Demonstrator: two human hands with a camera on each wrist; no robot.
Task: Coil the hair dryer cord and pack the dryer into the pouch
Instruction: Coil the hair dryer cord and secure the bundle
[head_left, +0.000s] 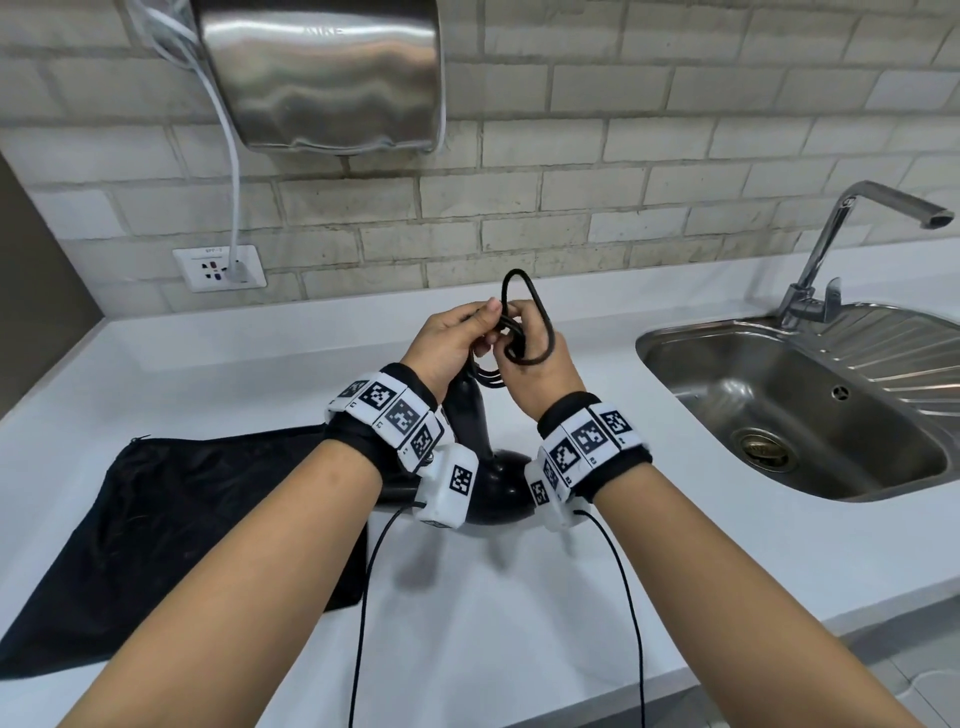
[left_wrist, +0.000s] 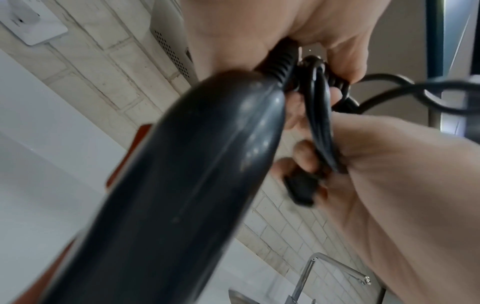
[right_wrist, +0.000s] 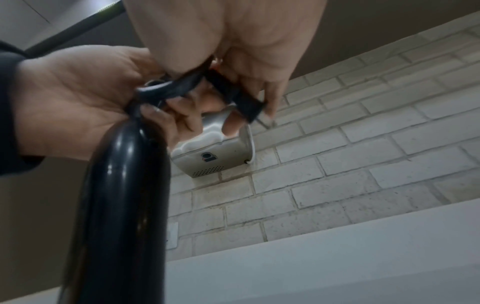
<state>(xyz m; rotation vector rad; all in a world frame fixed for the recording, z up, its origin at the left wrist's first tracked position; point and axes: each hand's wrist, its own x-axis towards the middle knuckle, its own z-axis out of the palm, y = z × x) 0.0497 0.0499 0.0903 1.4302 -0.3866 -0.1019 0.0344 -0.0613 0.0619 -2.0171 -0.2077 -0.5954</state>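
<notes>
The black hair dryer points handle up between my wrists, and its head sits low over the white counter. Its handle fills the left wrist view and the right wrist view. My left hand grips the bundled cord at the top of the handle. My right hand pinches the same cord loops, with a short black end piece between its fingers. One loop stands up above both hands. The black pouch lies flat on the counter to the left.
A steel sink with a faucet is set into the counter on the right. A metal hand dryer hangs on the brick wall, with its white cable plugged into a socket. The counter's front edge runs near my forearms.
</notes>
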